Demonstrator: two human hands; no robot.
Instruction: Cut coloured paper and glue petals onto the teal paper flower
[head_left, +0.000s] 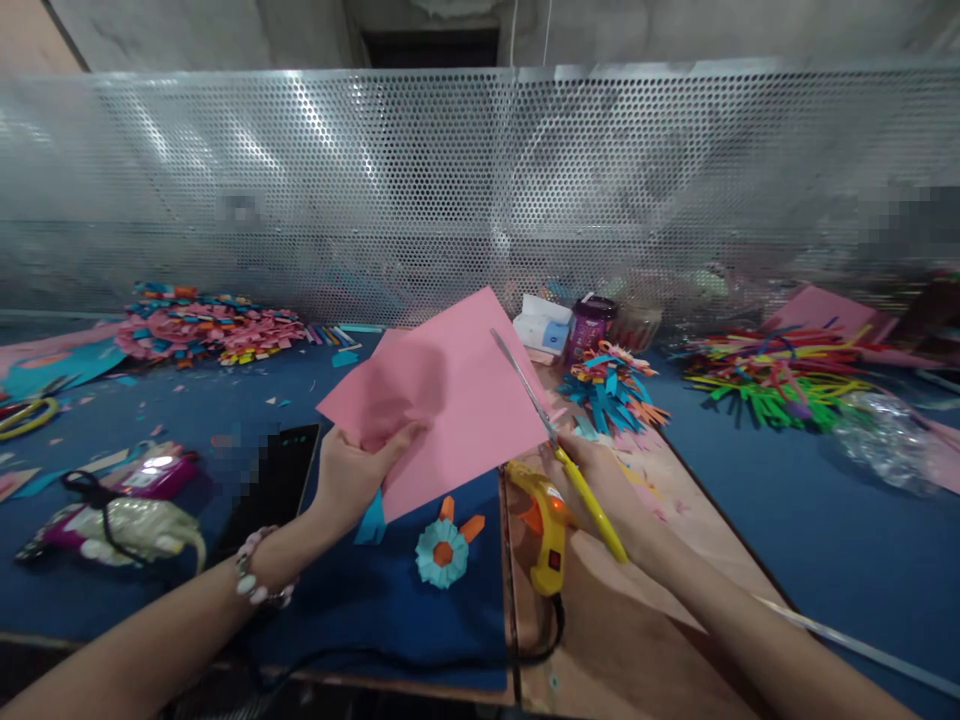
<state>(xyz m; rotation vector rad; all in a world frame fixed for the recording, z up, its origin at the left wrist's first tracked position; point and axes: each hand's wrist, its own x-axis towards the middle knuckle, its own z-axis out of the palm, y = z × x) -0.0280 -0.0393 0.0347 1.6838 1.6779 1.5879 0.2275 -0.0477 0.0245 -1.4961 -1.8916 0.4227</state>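
Note:
My left hand [367, 468] pinches the near left edge of a pink paper sheet [480, 400], thumb on top, and holds it tilted above the table. In my right hand [596, 485] is a pair of scissors [592, 500] with yellow handles; its blades lie along the sheet's right side, pointing away from me. Whether the blades are apart is hard to see. Below the sheet lies a light-blue paper flower [442, 553] with an orange centre and orange petals or leaves. A yellow glue gun [549, 530] with a lit orange light rests just left of my right hand.
A black phone [274, 480] lies left of my left wrist. Colourful paper pieces [210, 325] pile up at the back left, fringed strips [611, 385] and a purple cup [590, 325] at the back right. Bright paper strips [780, 370] lie farther right. A perforated metal screen [450, 180] borders the table's back.

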